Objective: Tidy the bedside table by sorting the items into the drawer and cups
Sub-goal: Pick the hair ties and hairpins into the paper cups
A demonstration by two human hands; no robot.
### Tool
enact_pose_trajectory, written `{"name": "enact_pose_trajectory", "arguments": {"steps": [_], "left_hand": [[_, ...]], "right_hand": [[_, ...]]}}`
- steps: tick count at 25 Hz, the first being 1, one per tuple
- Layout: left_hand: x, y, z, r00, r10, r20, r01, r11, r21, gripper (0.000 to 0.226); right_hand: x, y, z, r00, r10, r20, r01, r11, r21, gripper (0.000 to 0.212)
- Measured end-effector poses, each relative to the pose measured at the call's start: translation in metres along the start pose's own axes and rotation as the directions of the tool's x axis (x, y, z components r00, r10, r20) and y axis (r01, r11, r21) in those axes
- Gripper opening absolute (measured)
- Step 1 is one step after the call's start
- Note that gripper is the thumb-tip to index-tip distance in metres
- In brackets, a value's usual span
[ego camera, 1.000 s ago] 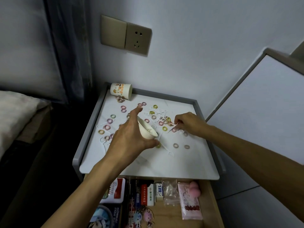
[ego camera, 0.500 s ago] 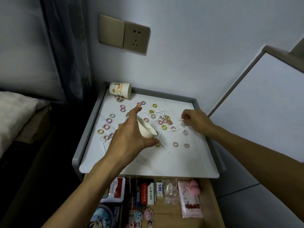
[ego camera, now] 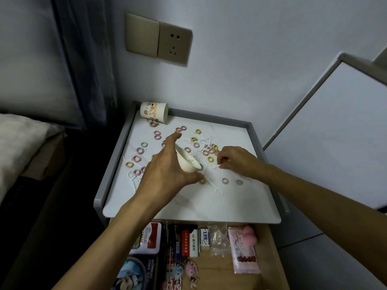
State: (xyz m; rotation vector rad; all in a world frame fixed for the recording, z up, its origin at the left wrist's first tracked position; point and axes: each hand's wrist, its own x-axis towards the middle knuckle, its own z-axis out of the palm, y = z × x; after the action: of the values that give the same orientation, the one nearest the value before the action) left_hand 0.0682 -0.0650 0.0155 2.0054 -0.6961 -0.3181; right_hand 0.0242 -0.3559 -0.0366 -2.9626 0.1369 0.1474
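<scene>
A person leans over a cluttered bedside tabletop point(ego camera: 209, 208), the left hand point(ego camera: 167, 174) wrapped around a plain white cup point(ego camera: 187, 161) that is tilted so its mouth faces the right hand point(ego camera: 234, 161), apparently to make a short, easy drop for whatever is picked up. The right hand's fingertips point(ego camera: 219, 163) are pinched narrow on a thin white floss pick point(ego camera: 214, 168) lying just beside the cup's rim; whether the pick is lifted clear of the surface cannot be told. Beyond and to either side of both hands, small coloured hair ties point(ego camera: 137, 158) and more white picks lie scattered, several tangled together just past the right hand's knuckles. A second, printed cup point(ego camera: 154, 111) lies on its side at the far corner beyond the left hand, a few ties spilled at its mouth, probably meant for the other kind of item. Below the wrists the open drawer point(ego camera: 270, 258) already holds boxes, a tin and packets in a row. Sorting looks early: most small pieces remain out, and the slim picks, lying flat, seem fiddly to pinch.
</scene>
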Motion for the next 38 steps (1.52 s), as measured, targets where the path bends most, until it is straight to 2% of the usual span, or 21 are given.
{"name": "enact_pose_trajectory", "arguments": {"steps": [6,13,14,16,17,19,24,28,31,36,38], "left_hand": [[0.0,0.002,0.001,1.0,-0.002,0.005,0.002,1.0,0.0,0.106],[-0.003,0.004,0.001,1.0,0.002,0.006,-0.002,1.0,-0.012,0.105],[-0.003,0.004,0.001,1.0,0.0,0.005,0.0,1.0,-0.017,0.104],[-0.003,0.004,0.0,1.0,0.003,0.003,-0.003,1.0,-0.026,0.104],[-0.002,0.003,0.0,1.0,0.004,0.0,-0.004,1.0,-0.03,0.104],[-0.002,0.002,-0.001,1.0,0.002,-0.003,-0.003,1.0,-0.024,0.104],[-0.002,0.002,0.0,1.0,-0.007,-0.005,0.006,1.0,-0.028,0.104],[0.0,0.001,0.003,1.0,-0.005,0.003,0.005,1.0,-0.021,0.103],[0.001,0.0,0.003,1.0,-0.008,0.005,0.008,1.0,-0.015,0.103],[0.001,0.001,0.006,1.0,0.002,0.019,-0.002,1.0,-0.011,0.103],[0.0,0.002,0.006,1.0,0.001,0.019,-0.001,1.0,-0.01,0.103]], "right_hand": [[-0.001,-0.008,-0.002,0.998,0.015,0.056,-0.008,0.993,-0.114,0.013],[-0.003,-0.01,0.006,0.976,-0.188,0.111,0.216,0.899,-0.38,0.008],[-0.004,-0.007,0.007,0.978,-0.193,0.084,0.211,0.9,-0.382,0.011],[-0.005,0.0,-0.001,0.993,-0.114,-0.04,0.099,0.955,-0.279,0.016],[-0.006,0.003,-0.01,0.994,-0.044,-0.097,0.023,0.976,-0.215,0.013],[-0.012,0.017,-0.025,0.995,0.044,-0.093,-0.06,0.983,-0.174,0.003],[-0.018,0.023,-0.019,0.999,0.006,0.042,0.002,0.983,-0.184,0.014],[-0.01,0.015,-0.007,1.0,-0.024,0.02,0.027,0.984,-0.175,0.013],[-0.007,0.015,-0.005,0.999,0.01,0.031,-0.006,0.992,-0.123,0.017],[-0.008,0.013,-0.002,0.998,-0.047,0.036,0.052,0.988,-0.149,0.015],[-0.013,0.008,0.006,1.0,-0.01,0.01,0.011,0.992,-0.128,0.019]]}}
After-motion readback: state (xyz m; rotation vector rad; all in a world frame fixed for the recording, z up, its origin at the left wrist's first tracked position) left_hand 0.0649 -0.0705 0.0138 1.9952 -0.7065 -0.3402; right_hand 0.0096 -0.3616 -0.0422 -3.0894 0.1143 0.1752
